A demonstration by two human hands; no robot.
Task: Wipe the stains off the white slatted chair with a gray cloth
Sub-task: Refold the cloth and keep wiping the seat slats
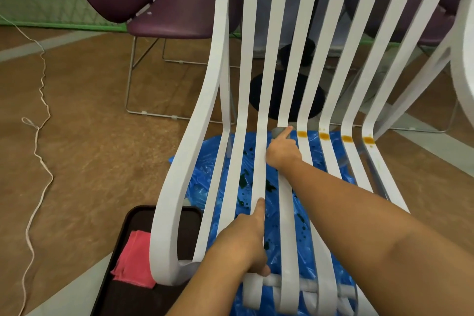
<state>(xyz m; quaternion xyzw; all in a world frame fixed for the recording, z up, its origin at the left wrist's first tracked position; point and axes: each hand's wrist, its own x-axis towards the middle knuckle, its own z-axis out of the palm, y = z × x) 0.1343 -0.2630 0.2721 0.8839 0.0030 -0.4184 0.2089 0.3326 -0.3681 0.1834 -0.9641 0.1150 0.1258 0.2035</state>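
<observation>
right hand (pixel 282 152): fingers bunched on the gray cloth (pixel 277 131), forefinger pressing it onto a slat at the seat's bend.
left hand (pixel 243 241): fingers curled round a slat of the white slatted chair (pixel 179 187), forefinger stretched along it.
orange stains (pixel 323 136): four, on slats just right of the right fingers.
blue plastic sheet (pixel 210 161): floor, beneath the fingers; dark green spots.
pink cloth (pixel 134 256): on dark tray (pixel 123 295), left of the left fingers.
</observation>
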